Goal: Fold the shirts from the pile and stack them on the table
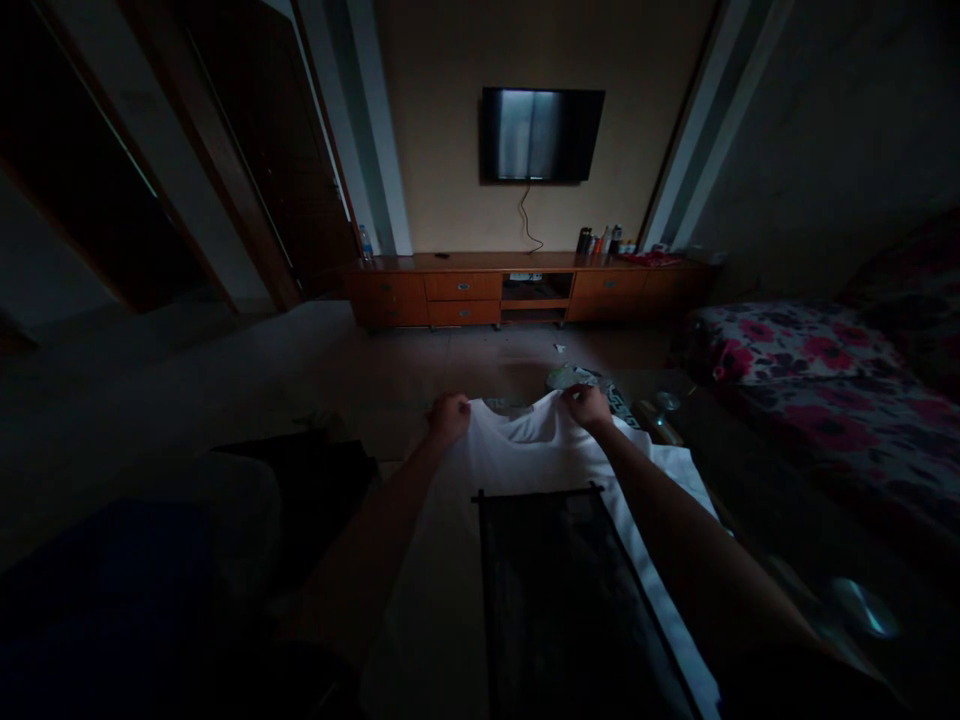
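A white T-shirt [525, 465] with a large dark rectangular print is spread out in front of me, its neckline at the far end. My left hand [451, 415] is closed on the shirt at the left shoulder, beside the collar. On the other side of the collar, my right hand [587, 406] pinches the right shoulder. The neck opening sags between the two hands. My forearms cover part of the shirt's sides, and its lower end runs into the dark.
Dark cloth [300, 490] lies to the left. A floral sofa [810, 345] stands at right, near a glass table with round shiny fittings [862, 607]. Ahead are a wooden TV cabinet [465, 288] and a wall-mounted television [541, 135]. A patterned item [574, 378] lies beyond my right hand.
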`<move>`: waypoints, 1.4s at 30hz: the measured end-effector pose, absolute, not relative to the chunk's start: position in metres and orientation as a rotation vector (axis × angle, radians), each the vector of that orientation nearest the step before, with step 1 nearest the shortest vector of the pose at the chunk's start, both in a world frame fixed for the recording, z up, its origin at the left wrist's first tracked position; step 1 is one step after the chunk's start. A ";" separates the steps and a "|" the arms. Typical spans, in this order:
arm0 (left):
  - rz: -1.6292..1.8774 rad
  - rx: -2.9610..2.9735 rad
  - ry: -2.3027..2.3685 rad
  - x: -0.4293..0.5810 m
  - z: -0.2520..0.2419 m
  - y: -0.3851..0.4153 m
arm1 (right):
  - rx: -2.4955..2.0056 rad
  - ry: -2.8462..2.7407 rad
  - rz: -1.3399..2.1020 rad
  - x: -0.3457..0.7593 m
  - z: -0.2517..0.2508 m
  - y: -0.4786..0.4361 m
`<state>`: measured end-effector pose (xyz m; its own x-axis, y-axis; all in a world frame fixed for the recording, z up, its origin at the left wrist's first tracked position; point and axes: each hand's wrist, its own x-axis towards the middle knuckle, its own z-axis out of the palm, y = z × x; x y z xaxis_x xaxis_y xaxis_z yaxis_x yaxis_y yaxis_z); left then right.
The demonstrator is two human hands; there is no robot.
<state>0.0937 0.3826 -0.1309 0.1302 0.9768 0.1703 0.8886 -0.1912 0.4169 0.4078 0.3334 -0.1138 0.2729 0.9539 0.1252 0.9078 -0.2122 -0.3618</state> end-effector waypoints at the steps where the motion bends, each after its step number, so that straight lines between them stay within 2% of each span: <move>1: 0.622 2.173 1.869 0.096 -0.130 0.386 | -2.212 -1.646 0.189 0.410 -0.115 0.339; 7: 0.681 2.108 2.019 0.112 -0.141 0.382 | -2.382 -1.440 0.238 0.413 -0.145 0.346; 10: 0.736 2.258 2.018 0.118 -0.146 0.372 | -2.381 -1.466 0.201 0.410 -0.155 0.341; 18: 0.610 2.570 1.844 0.103 -0.115 0.324 | -2.210 -1.793 0.079 0.397 -0.120 0.290; 21: 0.510 2.494 1.980 0.071 -0.101 0.293 | -2.171 -1.826 -0.096 0.391 -0.112 0.248; 25: 0.358 2.247 2.247 0.019 -0.091 0.255 | -2.276 -1.771 -0.196 0.401 -0.131 0.191; 30: 0.113 2.153 2.249 -0.015 -0.091 0.220 | -2.486 -1.579 -0.050 0.446 -0.164 0.147; 36: 0.147 2.234 2.247 -0.012 -0.100 0.198 | -2.551 -1.432 0.005 0.491 -0.172 0.123; 42: 0.260 2.079 2.287 -0.013 -0.098 0.201 | -2.547 -1.402 -0.126 0.500 -0.171 0.119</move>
<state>-0.0135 0.2009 -0.0976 -0.1009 0.9914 0.0829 0.9847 0.0876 0.1504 0.5005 0.1186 -0.1710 0.5383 0.8221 0.1853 0.8420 -0.5153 -0.1599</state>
